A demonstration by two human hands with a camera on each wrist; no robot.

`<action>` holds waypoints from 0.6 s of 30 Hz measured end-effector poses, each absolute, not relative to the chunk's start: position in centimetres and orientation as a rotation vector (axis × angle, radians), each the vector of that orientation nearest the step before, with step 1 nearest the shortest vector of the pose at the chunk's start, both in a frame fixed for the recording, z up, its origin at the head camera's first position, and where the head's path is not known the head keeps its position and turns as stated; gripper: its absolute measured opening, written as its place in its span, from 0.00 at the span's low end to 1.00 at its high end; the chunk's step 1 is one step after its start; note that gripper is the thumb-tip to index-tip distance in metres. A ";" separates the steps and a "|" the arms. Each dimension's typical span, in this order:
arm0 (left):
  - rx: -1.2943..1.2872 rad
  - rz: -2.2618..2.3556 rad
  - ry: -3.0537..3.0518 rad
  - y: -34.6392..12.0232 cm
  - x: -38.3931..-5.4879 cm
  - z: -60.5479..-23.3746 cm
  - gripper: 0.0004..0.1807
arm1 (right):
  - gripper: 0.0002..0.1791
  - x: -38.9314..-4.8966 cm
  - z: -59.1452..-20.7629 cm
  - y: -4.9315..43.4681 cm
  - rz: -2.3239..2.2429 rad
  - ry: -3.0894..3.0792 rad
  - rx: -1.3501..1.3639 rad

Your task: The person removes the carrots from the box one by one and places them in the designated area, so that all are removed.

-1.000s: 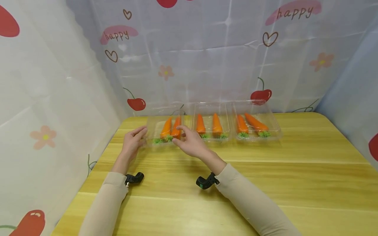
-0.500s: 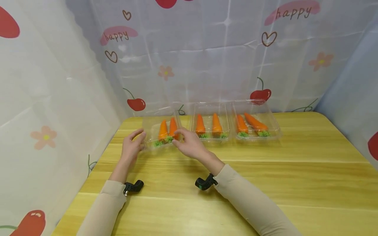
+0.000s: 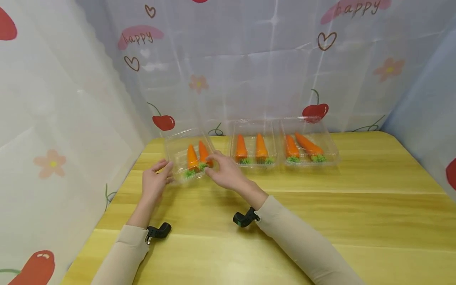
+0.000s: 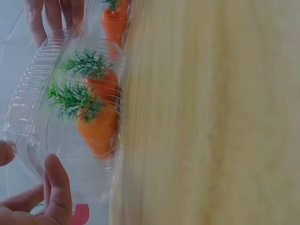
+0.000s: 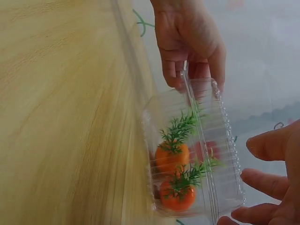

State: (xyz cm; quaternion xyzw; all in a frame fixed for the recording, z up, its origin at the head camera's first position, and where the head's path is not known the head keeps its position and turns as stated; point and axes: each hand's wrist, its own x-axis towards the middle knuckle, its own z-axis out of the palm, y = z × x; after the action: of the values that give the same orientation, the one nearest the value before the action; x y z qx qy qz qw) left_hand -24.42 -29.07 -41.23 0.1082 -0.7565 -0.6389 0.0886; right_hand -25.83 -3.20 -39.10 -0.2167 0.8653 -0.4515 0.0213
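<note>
A clear plastic clamshell container (image 3: 176, 152) with two toy carrots (image 3: 192, 158) in it sits at the left of the row, turned at an angle. My left hand (image 3: 154, 180) grips its left end; the right wrist view shows that hand's thumb and fingers (image 5: 173, 79) on either side of the rim. At the front right corner, my right hand (image 3: 228, 172) holds the container between thumb and fingers. The carrots' green tops (image 4: 77, 101) face me through the plastic. Whether the container's base touches the table cannot be told.
Two more clear containers, a middle one (image 3: 251, 148) and a right one (image 3: 329, 146), stand along the table's back edge, each with two carrots. A patterned cloth (image 3: 242, 87) hangs right behind them. Wooden tabletop (image 3: 285, 221) extends in front.
Both hands have brought the left container leftward and slightly nearer to me, turning it askew. A gap has widened between it and the middle container, which stays put.
</note>
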 end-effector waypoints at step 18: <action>0.338 -1.909 -2.200 -29.2 -22.6 -41.3 0.33 | 0.26 -26.0 -39.6 -5.0 -1.417 2.686 -0.620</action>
State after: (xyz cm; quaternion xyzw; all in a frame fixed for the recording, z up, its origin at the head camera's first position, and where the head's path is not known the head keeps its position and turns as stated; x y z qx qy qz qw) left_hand -22.61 -29.22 -41.30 0.1148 -0.7460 -0.6476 0.1045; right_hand -26.04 -4.96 -39.62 -0.2000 0.8664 -0.4570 0.0213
